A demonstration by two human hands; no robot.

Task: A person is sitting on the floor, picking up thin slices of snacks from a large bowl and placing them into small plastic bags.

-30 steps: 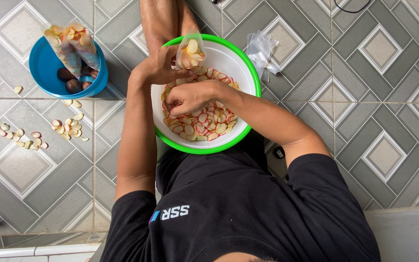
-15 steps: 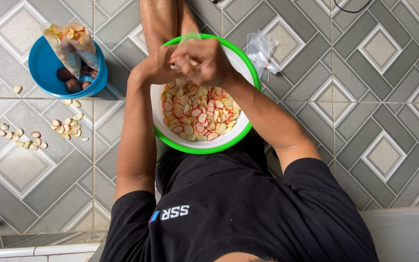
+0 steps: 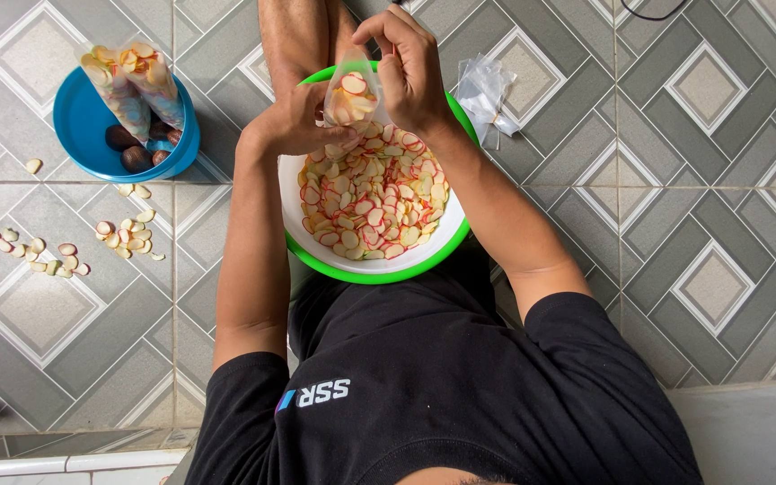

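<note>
Both of my hands work above the green-rimmed bowl (image 3: 316, 256) of red-edged chips (image 3: 370, 202) at my lap; at its far rim, my left hand (image 3: 294, 121) is closed around the small clear bag (image 3: 348, 94) from below, and my right hand (image 3: 410, 67) pinches its mouth from above. I judge a loosened pinch could spill chips onto the tiled floor (image 3: 675, 180), like the scattered chips (image 3: 56, 247) at left.
</note>
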